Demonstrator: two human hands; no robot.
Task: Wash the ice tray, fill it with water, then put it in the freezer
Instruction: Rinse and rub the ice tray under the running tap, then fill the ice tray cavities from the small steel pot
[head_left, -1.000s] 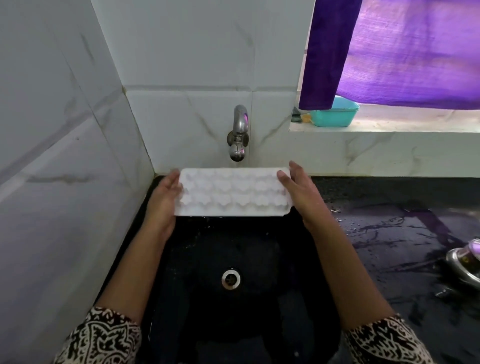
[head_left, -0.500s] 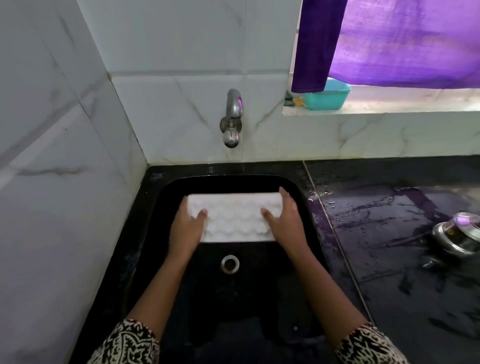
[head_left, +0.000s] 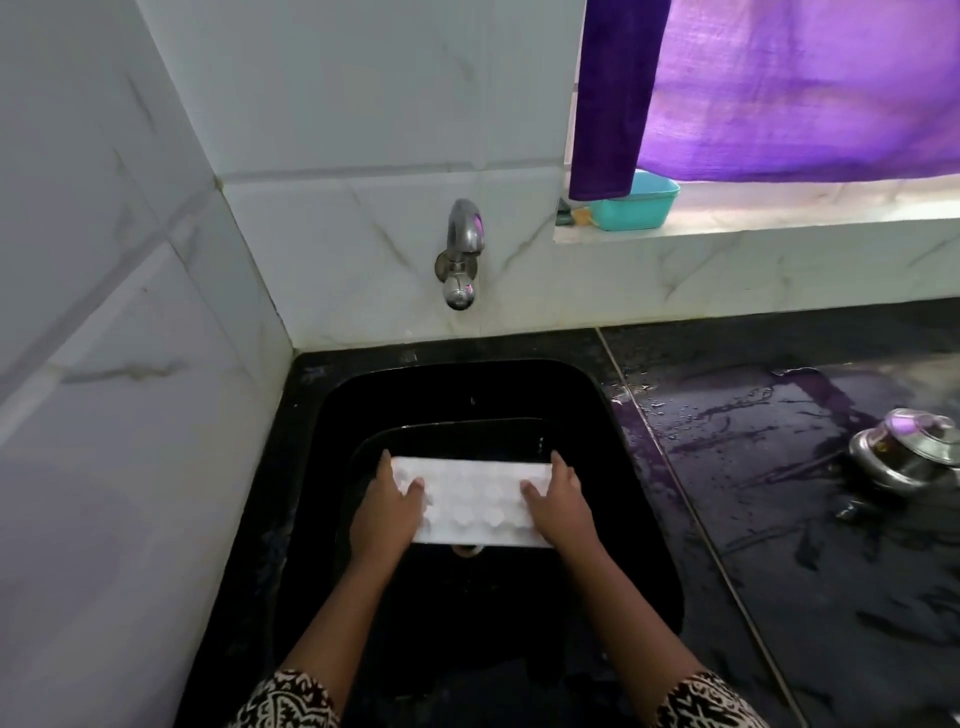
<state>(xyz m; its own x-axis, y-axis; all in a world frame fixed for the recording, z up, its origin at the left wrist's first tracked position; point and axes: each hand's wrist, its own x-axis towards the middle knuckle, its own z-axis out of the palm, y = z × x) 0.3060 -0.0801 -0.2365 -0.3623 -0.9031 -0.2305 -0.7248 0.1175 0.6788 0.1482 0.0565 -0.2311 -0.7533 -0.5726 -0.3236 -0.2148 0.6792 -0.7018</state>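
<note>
White ice tray (head_left: 470, 501) low inside black sink (head_left: 631, 519), left hand (head_left: 387, 512) and right hand (head_left: 561, 506) gripping its ends

Two bare forearms show from the lower edge of the view, each ending in an uncovered hand, the left hand (head_left: 388, 514) and the right hand (head_left: 561, 512), with no rings, bangles, watch or gloves to be seen on either. Each arm wears a short sleeve reaching to about the elbow, the left sleeve (head_left: 283, 701) and the right sleeve (head_left: 706, 701), both of one fabric printed in black and cream. The print is a dense ornamental pattern of curling lines and small pointed shapes, cut off by the frame's bottom edge.
</note>
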